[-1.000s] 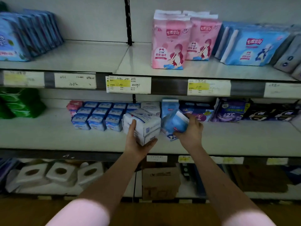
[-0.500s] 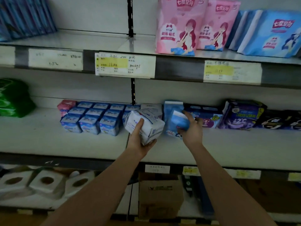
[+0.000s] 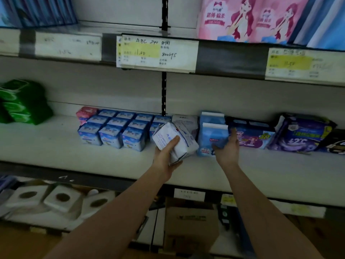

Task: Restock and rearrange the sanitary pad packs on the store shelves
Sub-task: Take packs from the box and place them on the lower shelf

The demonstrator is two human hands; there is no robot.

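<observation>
My left hand (image 3: 166, 156) grips a white pad pack (image 3: 176, 142), tilted, just above the middle shelf (image 3: 56, 146). My right hand (image 3: 226, 146) holds the lower right corner of a light blue pad pack (image 3: 212, 137) that stands upright on the shelf, in front of a second light blue pack (image 3: 211, 115). Left of my hands stand several small blue-and-white pad packs (image 3: 113, 129) in rows, with a pink pack (image 3: 85, 113) at their back left. Another white pack (image 3: 186, 121) stands behind the one I hold.
Purple pad packs (image 3: 298, 133) line the shelf to the right, green packs (image 3: 20, 101) lie at the far left. Pink packs (image 3: 242, 17) stand on the upper shelf above price labels (image 3: 156, 52). A cardboard box (image 3: 190, 225) and tissue rolls (image 3: 61, 197) sit on the bottom shelf.
The view has closed in on the middle shelf. My right hand has set the light blue pack upright on the shelf. My left hand keeps its hold on the white pack.
</observation>
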